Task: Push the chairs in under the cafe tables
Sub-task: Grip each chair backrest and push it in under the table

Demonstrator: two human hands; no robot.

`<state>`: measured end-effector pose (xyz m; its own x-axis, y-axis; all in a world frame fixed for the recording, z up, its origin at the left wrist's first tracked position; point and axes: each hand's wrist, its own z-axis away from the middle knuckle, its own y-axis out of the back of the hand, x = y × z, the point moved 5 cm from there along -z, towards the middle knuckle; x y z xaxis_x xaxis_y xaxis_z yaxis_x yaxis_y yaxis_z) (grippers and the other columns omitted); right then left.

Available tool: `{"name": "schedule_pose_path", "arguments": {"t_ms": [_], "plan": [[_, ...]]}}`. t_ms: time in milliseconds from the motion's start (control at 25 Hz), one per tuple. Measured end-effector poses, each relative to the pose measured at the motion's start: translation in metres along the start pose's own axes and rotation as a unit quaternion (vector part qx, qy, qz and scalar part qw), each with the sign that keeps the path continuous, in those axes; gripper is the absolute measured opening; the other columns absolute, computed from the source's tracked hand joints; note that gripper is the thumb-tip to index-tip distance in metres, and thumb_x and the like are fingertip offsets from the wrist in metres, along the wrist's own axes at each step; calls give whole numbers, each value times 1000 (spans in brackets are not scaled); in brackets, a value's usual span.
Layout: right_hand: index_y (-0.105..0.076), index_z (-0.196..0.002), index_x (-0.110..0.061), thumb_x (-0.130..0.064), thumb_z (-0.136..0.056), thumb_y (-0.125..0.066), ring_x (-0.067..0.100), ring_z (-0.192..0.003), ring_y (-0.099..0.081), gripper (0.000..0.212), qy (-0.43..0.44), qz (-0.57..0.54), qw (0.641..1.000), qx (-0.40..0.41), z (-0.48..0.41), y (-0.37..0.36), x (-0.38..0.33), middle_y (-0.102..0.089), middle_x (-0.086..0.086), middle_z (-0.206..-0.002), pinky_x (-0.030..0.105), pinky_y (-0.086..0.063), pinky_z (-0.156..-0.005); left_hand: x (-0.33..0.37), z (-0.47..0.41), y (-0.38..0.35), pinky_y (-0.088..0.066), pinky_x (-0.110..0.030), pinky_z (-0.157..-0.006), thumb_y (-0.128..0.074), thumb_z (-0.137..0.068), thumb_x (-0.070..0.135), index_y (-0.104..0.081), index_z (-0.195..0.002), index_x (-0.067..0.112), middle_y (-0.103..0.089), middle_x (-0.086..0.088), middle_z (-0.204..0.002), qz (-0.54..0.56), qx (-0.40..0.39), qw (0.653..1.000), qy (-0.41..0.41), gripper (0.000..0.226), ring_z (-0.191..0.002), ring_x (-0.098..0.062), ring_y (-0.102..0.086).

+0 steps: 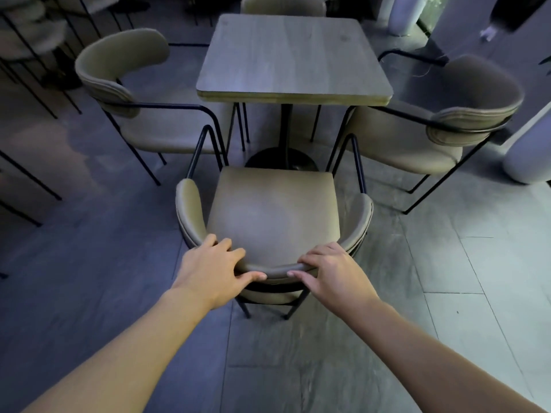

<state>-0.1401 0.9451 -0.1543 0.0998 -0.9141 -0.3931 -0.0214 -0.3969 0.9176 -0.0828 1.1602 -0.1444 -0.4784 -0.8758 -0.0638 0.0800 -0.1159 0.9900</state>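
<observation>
Both bare forearms reach in from the near edge toward the near chair (272,216). Left hand (213,271) and right hand (334,274) each close over the top of the chair's curved backrest, fingers draped over the inner face toward the seat, thumbs along the rim, pointing at one another across a short gap. Near chair: olive padded seat, black metal legs, facing the table (293,56); its front edge sits close to the table's black round base (seat not yet beneath the top). Table: square, pale wood-grain top on a single black post. Left chair (143,93): same pattern, standing at the table's left side with its seat partly under the top's edge. Right chair (441,120): same pattern, at the right side, seat also reaching toward the top. Far chair (283,5): only its backrest shows beyond the table. Floor (477,263): grey tiles, lighter on the right, darker on the left.
</observation>
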Motion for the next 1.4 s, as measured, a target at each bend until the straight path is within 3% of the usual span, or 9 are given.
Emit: {"name": "schedule_pose_path", "arguments": {"t_ms": [240,440,640,760,880,1000,1200,1400], "plan": [[-77,-92,-20,-53,-84,-65,20,-88,-56,36,30,-1,999,23,-4,11,27,-70,-5,-88,35,-50,-83,21,-13,-2,-50,-34,-74,-22,-78,90,-58,-99,31,-53,9,-98,57,-34,997,36,72,-99,-17,-42],[-77,-94,-19,-55,-83,-62,23,-87,-57,41,42,-8,998,44,-14,7,36,-71,-5,-89,38,-51,-81,19,-22,-4,-52,-37,-76,-24,-78,90,-58,-96,31,-52,9,-96,58,-17,997,42,71,-100,-18,-43],[-72,-115,-24,-56,-84,-65,14,-109,-59,45,5,12,1000,19,-6,29,23,-69,-9,-112,29,-51,-90,23,-23,4,-49,-37,-78,-30,-79,88,-57,-113,33,-50,7,-112,84,-83,992,38,70,-110,-17,-43],[-69,-121,-24,-50,-86,-67,11,-114,-58,44,-9,-3,997,74,-3,93,10,-67,-10,-121,23,-44,-96,35,-24,55,-49,-34,-88,-37,-89,75,-53,-129,33,-48,9,-126,116,-56,992,-1,61,-119,-13,-42],[-67,-123,-24,-50,-89,-63,9,-113,-57,43,-39,1,991,126,-5,193,5,-66,-11,-120,19,-41,-96,58,-45,150,-49,-34,-89,-36,-94,68,-51,-131,33,-47,10,-127,135,17,989,-55,53,-122,-13,-42],[-67,-124,-21,-47,-90,-63,13,-110,-60,42,-56,7,982,178,-11,297,18,-68,-7,-118,24,-46,-95,95,-79,253,-51,-39,-91,-37,-95,66,-53,-129,33,-49,9,-125,128,55,986,-87,50,-121,-15,-43],[-65,-124,-20,-47,-91,-61,15,-111,-59,43,-50,10,968,247,-34,425,81,-67,-6,-119,33,-48,-97,176,-161,370,-51,-41,-88,-42,-95,63,-58,-118,30,-55,4,-117,134,116,978,-108,44,-115,-19,-51],[-63,-129,-23,-47,-93,-60,9,-119,-53,43,-43,5,960,278,-43,524,185,-64,-11,-126,16,-35,-98,261,-252,433,-50,-46,-93,-43,-94,62,-57,-123,30,-56,4,-124,150,133,975,-98,45,-119,-22,-51]]}}
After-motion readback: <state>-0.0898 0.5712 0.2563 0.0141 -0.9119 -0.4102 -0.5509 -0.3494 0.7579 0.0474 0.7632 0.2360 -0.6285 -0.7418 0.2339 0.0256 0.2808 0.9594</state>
